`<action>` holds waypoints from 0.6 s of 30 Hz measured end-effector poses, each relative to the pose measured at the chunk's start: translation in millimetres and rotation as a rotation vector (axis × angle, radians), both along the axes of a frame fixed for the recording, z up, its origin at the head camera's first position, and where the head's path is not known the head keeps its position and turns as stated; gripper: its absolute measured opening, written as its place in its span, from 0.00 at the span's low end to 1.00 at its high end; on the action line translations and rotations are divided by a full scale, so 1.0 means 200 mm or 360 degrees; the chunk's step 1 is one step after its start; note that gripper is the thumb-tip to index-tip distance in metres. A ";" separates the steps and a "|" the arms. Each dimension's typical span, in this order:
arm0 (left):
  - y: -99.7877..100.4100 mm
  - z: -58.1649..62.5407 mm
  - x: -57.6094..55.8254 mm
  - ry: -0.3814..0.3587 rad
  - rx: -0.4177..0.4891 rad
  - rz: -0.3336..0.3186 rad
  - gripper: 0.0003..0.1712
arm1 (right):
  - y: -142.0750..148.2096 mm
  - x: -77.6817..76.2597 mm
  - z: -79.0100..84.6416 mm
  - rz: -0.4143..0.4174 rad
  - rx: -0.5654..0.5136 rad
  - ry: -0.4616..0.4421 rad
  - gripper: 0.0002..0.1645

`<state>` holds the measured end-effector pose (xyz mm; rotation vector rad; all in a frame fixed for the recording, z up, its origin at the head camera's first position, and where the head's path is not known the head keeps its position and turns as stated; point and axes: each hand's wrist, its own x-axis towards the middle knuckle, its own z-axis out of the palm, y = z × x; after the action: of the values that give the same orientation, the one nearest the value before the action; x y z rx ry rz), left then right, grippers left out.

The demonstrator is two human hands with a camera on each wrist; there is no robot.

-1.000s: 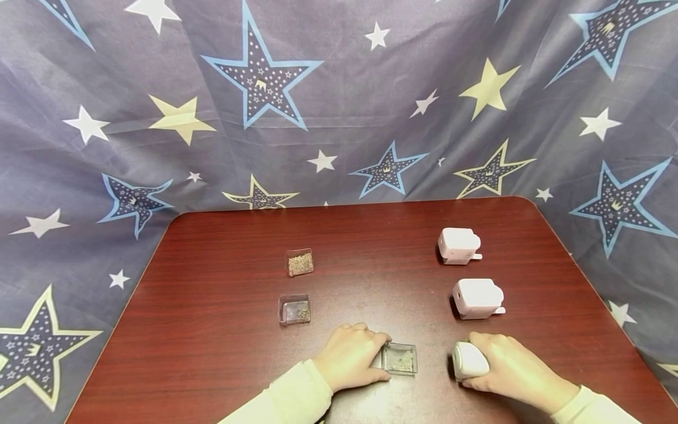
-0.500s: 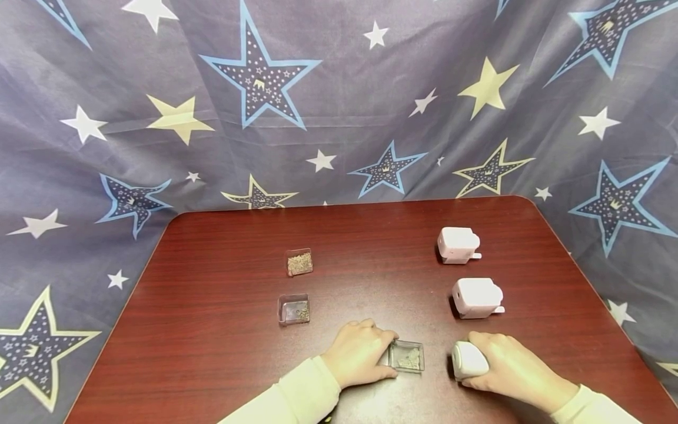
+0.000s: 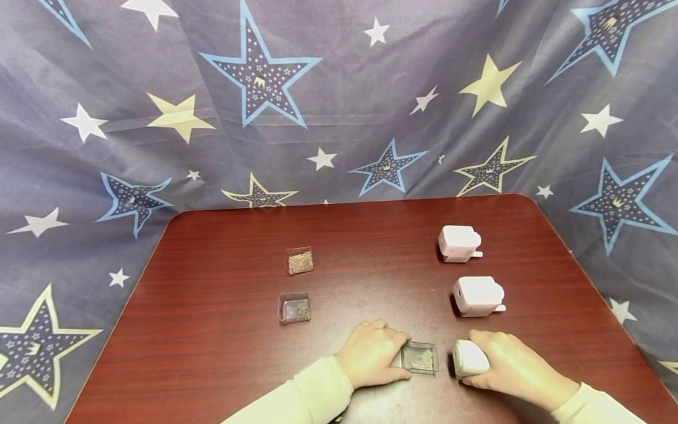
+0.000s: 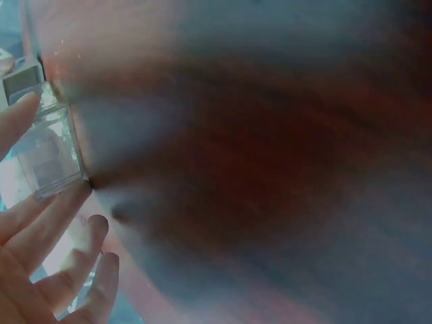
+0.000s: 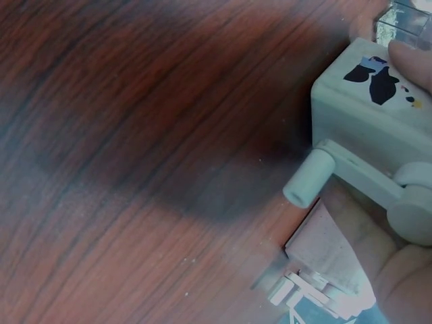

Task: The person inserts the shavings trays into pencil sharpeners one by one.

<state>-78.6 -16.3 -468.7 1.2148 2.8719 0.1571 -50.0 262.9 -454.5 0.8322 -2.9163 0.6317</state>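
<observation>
My left hand pinches a clear plastic shavings drawer between thumb and fingers, low over the table. Pale shavings gather at the drawer's far end from the hand. In the left wrist view the thumb and fingertips grip opposite sides of the drawer. My right hand grips a white hand-crank pencil sharpener, its end facing the drawer across a small gap. In the right wrist view the sharpener shows a dark printed picture and its crank handle.
Two more pale crank sharpeners, a nearer one and a farther one, stand beyond my right hand. On the left lie two clear drawers, one full of shavings, the other holding a few. A star-patterned cloth hangs behind the table.
My left hand has moved right with the drawer, bringing it closer to the sharpener. My right hand has stayed in place on the sharpener.
</observation>
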 end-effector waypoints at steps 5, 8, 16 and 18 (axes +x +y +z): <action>0.05 0.00 0.01 0.0022 -0.0001 -0.0020 0.33 | 0.00 0.00 0.01 -0.0010 -0.0008 -0.0072 0.28; 0.07 -0.01 0.01 0.0035 0.0008 -0.0019 0.33 | 0.00 0.00 0.01 -0.0006 -0.0008 -0.0070 0.28; 0.11 -0.03 0.01 0.0097 0.0028 -0.0005 0.32 | 0.00 0.00 0.01 -0.0015 -0.0007 -0.0026 0.29; 0.11 -0.03 0.02 0.0106 0.0040 -0.0003 0.32 | 0.00 0.00 0.01 -0.0022 -0.0003 -0.0037 0.29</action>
<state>-75.5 6.3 -474.8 1.2509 2.9339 0.1555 -50.5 263.4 -453.1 0.8091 -2.9390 0.6475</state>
